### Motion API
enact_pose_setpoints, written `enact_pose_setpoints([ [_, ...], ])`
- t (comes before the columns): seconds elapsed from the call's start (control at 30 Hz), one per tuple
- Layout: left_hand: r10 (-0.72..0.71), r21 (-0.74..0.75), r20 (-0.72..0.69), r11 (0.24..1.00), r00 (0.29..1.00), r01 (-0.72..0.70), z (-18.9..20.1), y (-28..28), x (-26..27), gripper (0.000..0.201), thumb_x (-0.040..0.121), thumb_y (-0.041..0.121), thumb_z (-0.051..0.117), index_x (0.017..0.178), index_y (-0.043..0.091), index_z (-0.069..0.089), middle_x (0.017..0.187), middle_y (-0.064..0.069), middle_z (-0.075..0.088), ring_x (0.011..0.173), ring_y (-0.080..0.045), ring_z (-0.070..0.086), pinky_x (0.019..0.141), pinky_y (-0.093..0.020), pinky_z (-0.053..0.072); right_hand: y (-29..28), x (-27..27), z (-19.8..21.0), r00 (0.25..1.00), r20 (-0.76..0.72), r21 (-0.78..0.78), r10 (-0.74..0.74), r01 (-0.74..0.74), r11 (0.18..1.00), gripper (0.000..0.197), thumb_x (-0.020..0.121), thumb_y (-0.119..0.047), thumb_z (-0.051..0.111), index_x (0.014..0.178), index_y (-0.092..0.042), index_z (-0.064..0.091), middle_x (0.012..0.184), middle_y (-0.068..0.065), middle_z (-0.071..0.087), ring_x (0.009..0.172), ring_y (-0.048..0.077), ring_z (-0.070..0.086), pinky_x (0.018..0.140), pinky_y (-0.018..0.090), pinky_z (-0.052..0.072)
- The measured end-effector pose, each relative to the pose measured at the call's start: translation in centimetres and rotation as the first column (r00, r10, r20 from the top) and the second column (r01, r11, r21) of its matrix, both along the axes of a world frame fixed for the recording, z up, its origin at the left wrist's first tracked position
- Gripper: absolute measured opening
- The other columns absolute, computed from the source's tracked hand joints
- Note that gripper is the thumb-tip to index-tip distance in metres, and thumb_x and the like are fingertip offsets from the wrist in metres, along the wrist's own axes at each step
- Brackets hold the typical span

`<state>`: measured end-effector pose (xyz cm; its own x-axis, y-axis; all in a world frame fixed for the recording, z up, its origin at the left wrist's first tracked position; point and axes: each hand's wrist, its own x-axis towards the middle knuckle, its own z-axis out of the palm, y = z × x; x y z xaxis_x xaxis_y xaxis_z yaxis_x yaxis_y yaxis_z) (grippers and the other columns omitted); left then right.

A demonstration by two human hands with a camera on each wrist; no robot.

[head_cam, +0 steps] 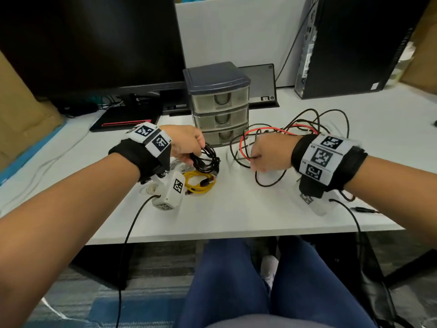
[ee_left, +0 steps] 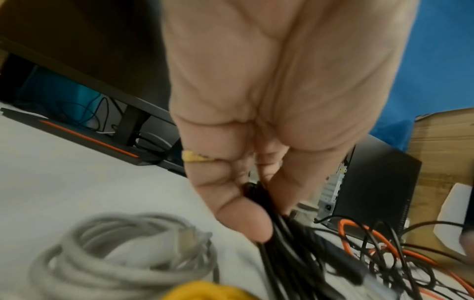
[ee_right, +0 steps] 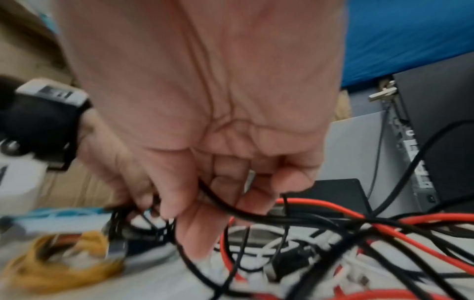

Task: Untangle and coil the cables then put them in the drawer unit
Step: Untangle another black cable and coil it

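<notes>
- My left hand (head_cam: 186, 144) grips a coiled black cable bundle (head_cam: 207, 159), just in front of the grey three-drawer plastic unit (head_cam: 218, 102).
- My right hand (head_cam: 269, 153) pinches a thin black strand (ee_right: 231, 207) of the loose black-and-red cable tangle (head_cam: 295, 131).
- A coiled yellow cable (head_cam: 199, 183) and a coiled grey cable (ee_left: 123, 255) lie on the white desk (head_cam: 236, 214).

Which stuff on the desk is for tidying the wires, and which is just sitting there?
For the job:
- black coil, gripped by the left hand
- red and black tangle, strand pinched by the right hand
- yellow coil
- grey coil
- drawer unit

Just lying about:
- monitor
- computer tower
</notes>
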<state>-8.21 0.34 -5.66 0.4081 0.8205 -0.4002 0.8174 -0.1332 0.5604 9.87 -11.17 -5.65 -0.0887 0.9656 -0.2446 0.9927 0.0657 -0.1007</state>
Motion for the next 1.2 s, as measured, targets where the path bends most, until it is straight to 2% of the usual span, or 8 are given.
enact_pose_setpoints([
  [0.1, 0.05, -0.016, 0.071, 0.999, 0.996, -0.049, -0.7, -0.2, 0.5, 0.018, 0.09, -0.002, 0.057, 0.082, 0.013, 0.053, 0.086, -0.01, 0.058, 0.065, -0.016, 0.059, 0.045, -0.017, 0.052, 0.3, 0.6, 1.5, 0.987, -0.132, 0.087, -0.087, 0.099, 0.991, 0.036, 0.097, -0.035, 0.046, 0.083, -0.009, 0.066, 0.079, 0.004, 0.06, 0.078, 0.02, 0.054, 0.067, 0.027, 0.041],
  [0.23, -0.033, -0.028, 0.036, 0.999, 0.999, 0.034, -0.7, -0.6, 1.3, 0.006, 0.091, 0.009, 0.061, 0.095, 0.013, 0.06, 0.099, -0.008, 0.062, 0.078, -0.015, 0.06, 0.069, -0.022, 0.054, 0.5, 1.5, 3.0, 0.931, -0.352, 0.174, -0.098, 0.168, 0.97, 0.033, 0.096, -0.035, 0.051, 0.078, -0.014, 0.069, 0.075, 0.001, 0.066, 0.065, 0.014, 0.055, 0.065, 0.027, 0.046],
  [0.33, -0.217, 0.17, -0.209, 0.952, 0.954, 0.254, 0.5, -0.3, 1.4, 0.037, 0.091, 0.025, 0.061, 0.127, 0.022, 0.053, 0.126, 0.0, 0.053, 0.109, -0.018, 0.054, 0.088, -0.028, 0.047, 0.8, 2.0, 3.8, 0.855, -0.51, 0.296, -0.097, 0.28, 0.913, 0.021, 0.096, -0.027, 0.055, 0.094, -0.012, 0.069, 0.07, -0.004, 0.066, 0.055, 0.008, 0.052, 0.059, 0.024, 0.047],
  [0.4, -0.254, 0.314, -0.091, 0.911, 0.963, 0.269, 1.9, -0.8, 1.8, 0.046, 0.09, 0.029, 0.063, 0.133, 0.026, 0.049, 0.133, 0.005, 0.049, 0.119, -0.017, 0.05, 0.094, -0.029, 0.043, 1.0, 2.3, 4.3, 0.836, -0.543, 0.345, -0.082, 0.311, 0.885, 0.019, 0.095, -0.024, 0.056, 0.094, -0.011, 0.069, 0.071, -0.004, 0.066, 0.053, 0.006, 0.051, 0.057, 0.021, 0.046],
  [0.63, -0.347, 0.403, 0.45, 0.901, 0.823, 0.159, 4.8, -2.4, 4.6, 0.017, 0.095, 0.021, 0.055, 0.088, 0.014, 0.068, 0.079, 0.002, 0.065, 0.067, -0.006, 0.056, 0.061, -0.015, 0.047, 0.5, 3.4, 5.7, 0.789, -0.614, 0.415, -0.018, 0.343, 0.843, 0.015, 0.094, -0.022, 0.057, 0.091, -0.011, 0.067, 0.074, -0.002, 0.067, 0.061, 0.012, 0.05, 0.058, 0.023, 0.043],
  [0.97, -0.038, 0.132, 0.957, 0.939, 0.286, -0.317, 8.2, -1.0, 7.1, 0.027, 0.102, 0.019, 0.037, 0.082, 0.011, 0.053, 0.078, -0.004, 0.06, 0.06, -0.005, 0.056, 0.063, -0.017, 0.052, -0.2, 8.4, 1.8, 0.781, -0.519, 0.129, -0.348, 0.474, 0.871, 0.02, 0.097, -0.016, 0.05, 0.088, -0.007, 0.065, 0.07, -0.005, 0.061, 0.057, 0.004, 0.051, 0.045, 0.01, 0.039],
  [1.1, 0.011, 0.19, 0.834, 0.933, 0.552, -0.304, 7.3, -0.6, 8.1, 0.025, 0.1, 0.016, 0.037, 0.084, 0.013, 0.055, 0.081, -0.004, 0.062, 0.058, -0.007, 0.056, 0.056, -0.02, 0.047, 0.1, 9.4, 2.0, 0.747, -0.598, 0.245, -0.29, 0.516, 0.821, 0.023, 0.097, -0.019, 0.051, 0.084, -0.011, 0.068, 0.071, -0.006, 0.062, 0.061, 0.011, 0.052, 0.058, 0.02, 0.042],
  [1.2, 0.008, 0.508, 0.453, 0.819, 0.891, -0.266, 6.7, -0.5, 8.3, 0.037, 0.097, 0.031, 0.044, 0.13, 0.014, 0.046, 0.129, -0.012, 0.053, 0.111, -0.024, 0.053, 0.092, -0.037, 0.043, 0.3, 9.7, 3.4, 0.682, -0.716, 0.368, -0.15, 0.551, 0.749, 0.024, 0.097, -0.026, 0.049, 0.092, -0.014, 0.069, 0.076, 0.002, 0.066, 0.066, 0.021, 0.051, 0.064, 0.033, 0.047],
])
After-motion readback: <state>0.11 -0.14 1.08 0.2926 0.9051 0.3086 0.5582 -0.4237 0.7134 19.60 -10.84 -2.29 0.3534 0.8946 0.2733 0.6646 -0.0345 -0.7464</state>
